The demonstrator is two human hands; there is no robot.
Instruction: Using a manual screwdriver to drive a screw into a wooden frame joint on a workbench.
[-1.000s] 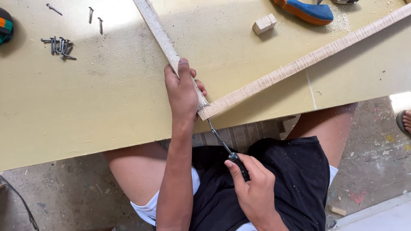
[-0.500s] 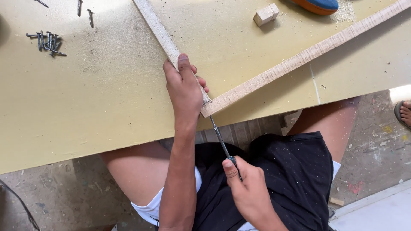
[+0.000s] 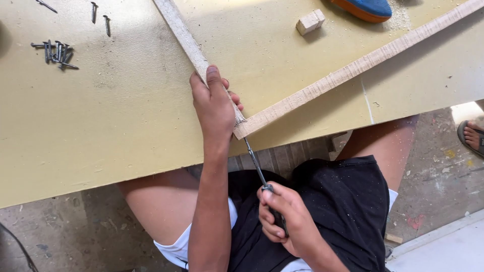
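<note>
Left hand pressed flat over the near end of a pale wooden strip, fingers curled round its edge, right at the corner where a second, longer wooden strip meets it on the yellow board. Right hand lower down, over the lap, closed in a fist round the dark handle of a screwdriver, thin metal shaft slanting up and its tip set into the corner joint just beside the left thumb. Joint itself at the near edge of the board, above black shorts and bare knees. Farther up the board, to the left, a loose heap of dark screws, with two more screws lying apart near the top edge. Small wooden block resting between the two strips, well apart from both hands. Blue and orange object cut off at the top edge, sawdust just beside it. Sandalled foot of another person at the far right on the concrete floor
</note>
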